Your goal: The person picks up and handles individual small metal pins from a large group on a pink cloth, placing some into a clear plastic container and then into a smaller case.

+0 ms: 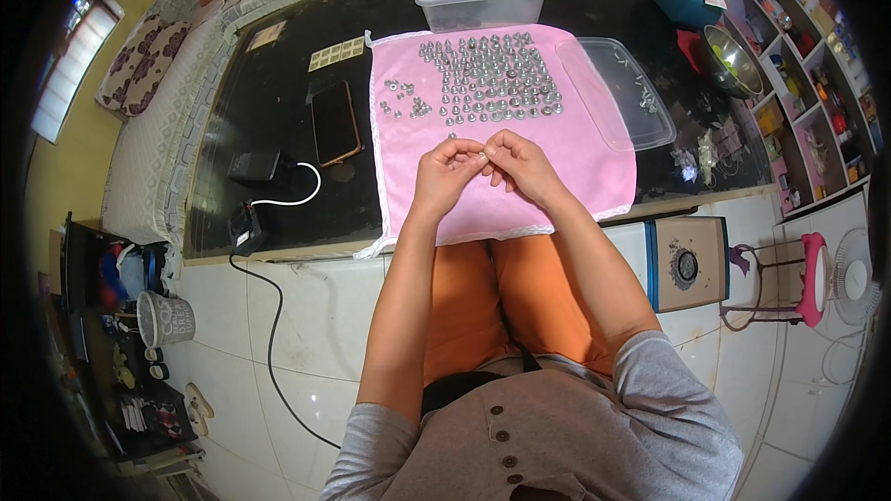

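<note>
Over the near part of a pink cloth (501, 195) with white trim, my left hand (447, 170) and my right hand (522, 165) meet at the fingertips. Both pinch a tiny metal piece (482, 153), mostly hidden by the fingers. Just beyond my left hand stands one small silvery metal part (452, 136). Farther back, many stepped metal parts (498, 80) stand upright in rows. Left of those rows, a loose group of smaller metal pieces (420, 109) lies scattered on the cloth.
A clear plastic tub (480, 10) with metal bits sits behind the cloth. Its likely lid (598, 94) overlaps the cloth's right side, holding small pieces. A phone (335, 122) and black adapter (254, 167) with cables lie left. A steel bowl (731, 61) stands far right.
</note>
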A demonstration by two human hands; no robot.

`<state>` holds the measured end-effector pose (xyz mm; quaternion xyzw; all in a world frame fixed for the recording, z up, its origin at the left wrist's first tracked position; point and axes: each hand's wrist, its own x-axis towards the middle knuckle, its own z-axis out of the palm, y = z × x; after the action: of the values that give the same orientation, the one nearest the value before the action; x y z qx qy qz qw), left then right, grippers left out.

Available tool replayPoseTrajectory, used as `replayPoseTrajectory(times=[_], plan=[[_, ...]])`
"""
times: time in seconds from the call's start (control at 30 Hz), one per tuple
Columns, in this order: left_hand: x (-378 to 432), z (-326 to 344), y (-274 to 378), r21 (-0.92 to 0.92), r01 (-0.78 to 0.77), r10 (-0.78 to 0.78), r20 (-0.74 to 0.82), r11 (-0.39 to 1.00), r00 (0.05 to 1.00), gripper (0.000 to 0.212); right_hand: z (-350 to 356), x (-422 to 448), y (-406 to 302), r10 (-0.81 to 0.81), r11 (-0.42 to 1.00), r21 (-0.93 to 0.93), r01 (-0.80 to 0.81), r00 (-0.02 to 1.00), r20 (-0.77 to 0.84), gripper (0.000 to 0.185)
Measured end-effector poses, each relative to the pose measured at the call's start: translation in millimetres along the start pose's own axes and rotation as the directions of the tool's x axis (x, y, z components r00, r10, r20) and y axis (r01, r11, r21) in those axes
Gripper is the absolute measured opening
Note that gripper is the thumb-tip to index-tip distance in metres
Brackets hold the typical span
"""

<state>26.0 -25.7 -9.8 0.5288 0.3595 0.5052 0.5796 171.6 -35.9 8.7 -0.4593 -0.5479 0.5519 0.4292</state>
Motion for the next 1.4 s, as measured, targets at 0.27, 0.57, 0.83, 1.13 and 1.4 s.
replayPoseTrajectory(times=[0.27, 0.57, 0.83, 1.13, 1.4], plan=[[-0.7, 1.0, 0.5, -0.006, 0.018, -0.018, 0.039, 1.000, 0.999, 0.011, -5.9, 2.6, 3.0, 0.076, 0.997, 0.007, -0.077, 0.992, 0.096, 0.033], [-0.1, -1.0, -2.3, 0.034, 0.001, -0.002, 0.033, 0.999, 0.999, 0.011, -4.7, 2.6, 5.8, 0.035, 0.999, 0.036, -0.037, 0.998, 0.049, 0.032], [0.1, -0.7, -1.9, 0.016, -0.007, 0.006, 0.030, 1.000, 1.000, 0.011, -5.8, 3.3, 8.2, 0.027, 1.000, 0.012, -0.028, 0.997, 0.072, 0.032], [0.2, -2.1, -3.3, 0.039, 0.012, -0.014, 0.051, 0.999, 0.999, 0.011, -4.8, 1.8, 6.1, 0.041, 0.999, 0.026, -0.043, 0.996, 0.085, 0.033], [0.3, -0.9, -3.4, 0.031, 0.005, -0.006, 0.027, 1.000, 1.000, 0.012, -5.0, 1.9, 4.5, 0.069, 0.998, -0.011, -0.069, 0.995, 0.071, 0.034]])
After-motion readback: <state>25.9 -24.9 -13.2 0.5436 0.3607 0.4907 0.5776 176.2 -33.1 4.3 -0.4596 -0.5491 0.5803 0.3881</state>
